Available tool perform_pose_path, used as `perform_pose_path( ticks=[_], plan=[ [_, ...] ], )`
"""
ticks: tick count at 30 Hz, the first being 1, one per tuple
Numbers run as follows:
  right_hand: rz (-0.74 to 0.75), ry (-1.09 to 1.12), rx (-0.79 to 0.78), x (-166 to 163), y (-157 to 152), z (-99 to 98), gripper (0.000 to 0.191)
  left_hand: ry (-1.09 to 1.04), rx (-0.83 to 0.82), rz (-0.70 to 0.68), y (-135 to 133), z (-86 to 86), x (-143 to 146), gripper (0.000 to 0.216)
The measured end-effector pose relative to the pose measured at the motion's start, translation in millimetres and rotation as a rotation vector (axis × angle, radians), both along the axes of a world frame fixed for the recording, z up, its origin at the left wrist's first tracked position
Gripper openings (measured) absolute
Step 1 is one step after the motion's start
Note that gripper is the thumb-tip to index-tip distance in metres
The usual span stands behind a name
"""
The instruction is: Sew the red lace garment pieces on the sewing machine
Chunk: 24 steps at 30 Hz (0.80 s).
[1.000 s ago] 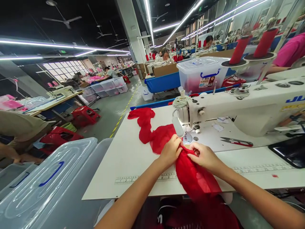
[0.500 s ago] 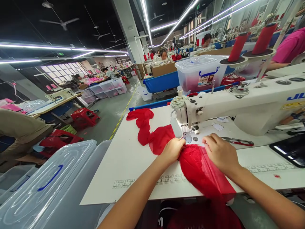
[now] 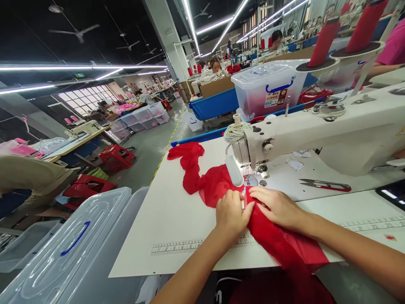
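Red sheer fabric point(image 3: 268, 236) runs from the sewing machine's needle area over the table's front edge toward my lap. My left hand point(image 3: 232, 213) is closed on its left edge, fingers curled, just in front of the presser foot. From the right, my right hand point(image 3: 280, 207) grips the same fabric, its fingers reaching over it and its thumb close to my left thumb. The white sewing machine point(image 3: 297, 135) stands behind both hands. More bunched red fabric point(image 3: 218, 181) lies on the table left of the needle.
Thread snips point(image 3: 325, 184) lie right of my hands, with a dark phone point(image 3: 392, 194) beyond. A printed ruler point(image 3: 177, 247) runs along the white table point(image 3: 142, 236). Lidded plastic boxes point(image 3: 79, 236) stand at the left. Red thread cones point(image 3: 324, 42) rise behind the machine.
My right hand has moved left and down onto the fabric, close to my left hand. My left hand has shifted slightly toward me. The view has turned a little.
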State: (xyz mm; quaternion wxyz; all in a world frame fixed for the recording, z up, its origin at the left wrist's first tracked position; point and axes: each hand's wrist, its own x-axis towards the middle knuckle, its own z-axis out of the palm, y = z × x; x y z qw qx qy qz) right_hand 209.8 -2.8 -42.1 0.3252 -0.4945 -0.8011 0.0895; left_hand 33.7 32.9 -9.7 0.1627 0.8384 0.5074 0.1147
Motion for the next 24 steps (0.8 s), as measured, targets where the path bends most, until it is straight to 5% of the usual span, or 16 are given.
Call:
perform_pose_path(
  ticks=[7, 13, 24],
  plan=[
    [-0.033, -0.002, 0.008, 3.7, -4.1, 2.6, 0.024, -0.316, -0.09, -0.011, 25.2, -4.2, -3.3, 0.023],
    [-0.063, -0.09, -0.043, 7.7, -5.7, 9.4, 0.025, -0.263, -0.07, -0.072, 67.0, 7.9, -11.3, 0.019],
    [-0.031, -0.12, 0.019, 10.0, -7.4, 6.7, 0.036, -0.085, 0.13, -0.409, 39.2, -16.9, -0.3, 0.004]
  ],
)
